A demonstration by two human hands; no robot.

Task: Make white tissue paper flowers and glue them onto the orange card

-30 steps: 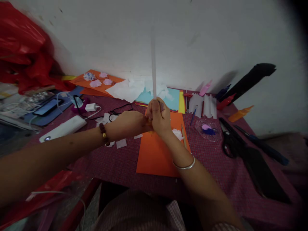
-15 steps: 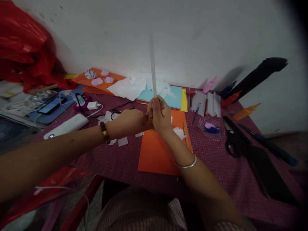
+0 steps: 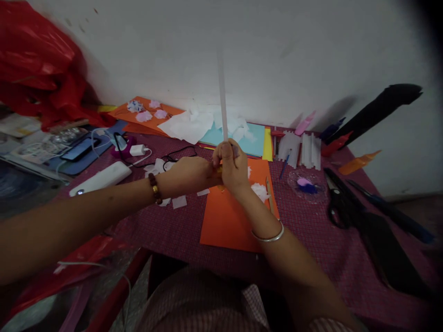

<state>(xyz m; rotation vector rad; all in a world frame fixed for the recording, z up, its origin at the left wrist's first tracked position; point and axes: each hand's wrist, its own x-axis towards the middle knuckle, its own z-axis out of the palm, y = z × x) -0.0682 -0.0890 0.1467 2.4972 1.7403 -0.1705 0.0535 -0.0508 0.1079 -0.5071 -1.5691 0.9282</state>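
Above the orange sheet of paper (image 3: 221,221), both my hands are close together. My right hand (image 3: 235,163), with a silver bangle at the wrist, is closed around the lower end of a long translucent white stick, which looks like a glue stick (image 3: 222,92). The stick rises upright against the wall. My left hand (image 3: 195,170), wearing a beaded bracelet, is closed just beneath and beside the right. A small yellow part (image 3: 219,171) shows between the hands; most of it is hidden by the fingers. Crumpled white paper (image 3: 259,191) and a thin wooden-looking tool (image 3: 270,196) lie on the sheet.
Scissors (image 3: 335,203) and a black tool lie at right, near a plastic dish (image 3: 306,185) and paint tubes (image 3: 360,162). Behind are coloured papers (image 3: 254,140) and paper flowers (image 3: 143,116). A white power bank (image 3: 100,179), cables and a phone (image 3: 80,148) are at left.
The whole view has shifted slightly, so the table things appear a little farther right. Both hands keep their hold, with the stick still upright.
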